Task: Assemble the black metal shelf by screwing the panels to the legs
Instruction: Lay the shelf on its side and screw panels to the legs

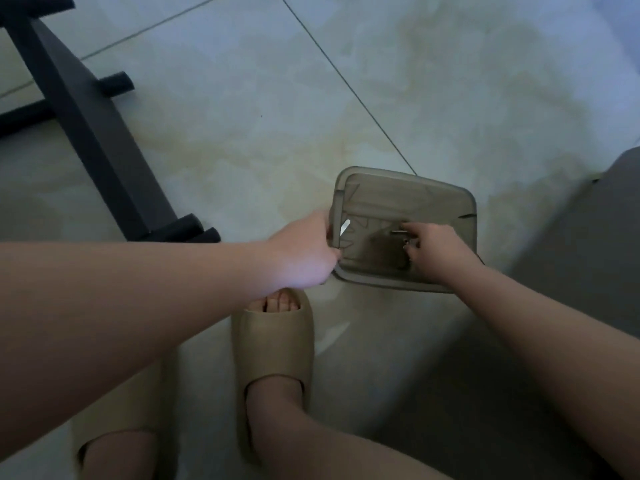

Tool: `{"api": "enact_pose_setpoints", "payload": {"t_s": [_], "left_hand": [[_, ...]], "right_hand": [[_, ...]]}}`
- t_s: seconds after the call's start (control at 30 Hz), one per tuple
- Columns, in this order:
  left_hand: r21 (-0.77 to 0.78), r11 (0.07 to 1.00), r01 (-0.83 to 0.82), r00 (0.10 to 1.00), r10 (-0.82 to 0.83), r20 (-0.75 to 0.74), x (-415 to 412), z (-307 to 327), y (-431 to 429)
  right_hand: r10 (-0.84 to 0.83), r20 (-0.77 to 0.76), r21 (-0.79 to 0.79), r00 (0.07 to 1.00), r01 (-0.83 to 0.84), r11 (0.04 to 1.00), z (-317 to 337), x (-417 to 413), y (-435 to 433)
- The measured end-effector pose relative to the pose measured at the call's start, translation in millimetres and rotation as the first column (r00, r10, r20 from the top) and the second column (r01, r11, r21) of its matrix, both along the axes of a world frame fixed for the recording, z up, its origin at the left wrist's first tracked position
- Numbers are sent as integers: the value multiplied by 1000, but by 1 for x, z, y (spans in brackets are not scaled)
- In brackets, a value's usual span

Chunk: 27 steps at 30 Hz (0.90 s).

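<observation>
A smoky translucent plastic box [408, 188] sits on the tiled floor in front of me. My left hand [304, 251] grips its left rim. Inside the box, my right hand [433, 251] pinches small metal hardware [401, 237], which looks like screws; a dark metal piece lies beside its fingertips. The black metal shelf frame [83, 109] lies on the floor at the upper left, its legs ending in black capped feet [194, 226].
My two feet in beige slides [277, 344] stand on the tiles just below the box. A grey object [588, 244] fills the right edge. Pale tile floor stretches beyond the box.
</observation>
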<state>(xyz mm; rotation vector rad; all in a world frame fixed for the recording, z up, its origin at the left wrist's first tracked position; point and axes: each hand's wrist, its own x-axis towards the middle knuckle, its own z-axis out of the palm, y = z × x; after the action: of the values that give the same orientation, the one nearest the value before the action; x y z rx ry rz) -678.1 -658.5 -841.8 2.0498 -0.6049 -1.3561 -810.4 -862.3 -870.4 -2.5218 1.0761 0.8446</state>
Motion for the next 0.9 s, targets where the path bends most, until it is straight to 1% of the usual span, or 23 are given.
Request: {"api": "enact_pose_setpoints", "payload": {"t_s": [0.07,0.13,0.23,0.33,0.43,0.53,0.73,0.9], "left_hand": [[-29,1000,-6,1000,6,12,-1,-5,1],[-35,999,-15,1000,15,7,-1,-8,2],[-22,999,-35,999,35,-26,0,-10,7],[-20,1000,-11,1000,11,-26,0,-11,11],[-44,999,-12,999,10,-45,0,-9,13],[-23,1000,-9,999,7,-54,0,-9,14],[-15,1000,-15,998,14,-67,0,-9,15],[-13,1000,-15,998,14,-65,0,-11,16]], "right_hand": [[6,-65,-13,998,-7,1000,-13,2,-4],[-2,-98,-42,995,-2,999,-24,5,-5],[-60,-96,-91,994,52,995,-33,11,-3],[-101,-70,-126,992,91,988,-41,18,-3],[-78,-21,-103,997,76,992,-45,22,-4],[-35,-5,-102,999,34,994,-46,22,-3],[16,42,-17,999,-15,1000,-46,16,0],[-26,132,37,991,21,999,-43,10,5]]}}
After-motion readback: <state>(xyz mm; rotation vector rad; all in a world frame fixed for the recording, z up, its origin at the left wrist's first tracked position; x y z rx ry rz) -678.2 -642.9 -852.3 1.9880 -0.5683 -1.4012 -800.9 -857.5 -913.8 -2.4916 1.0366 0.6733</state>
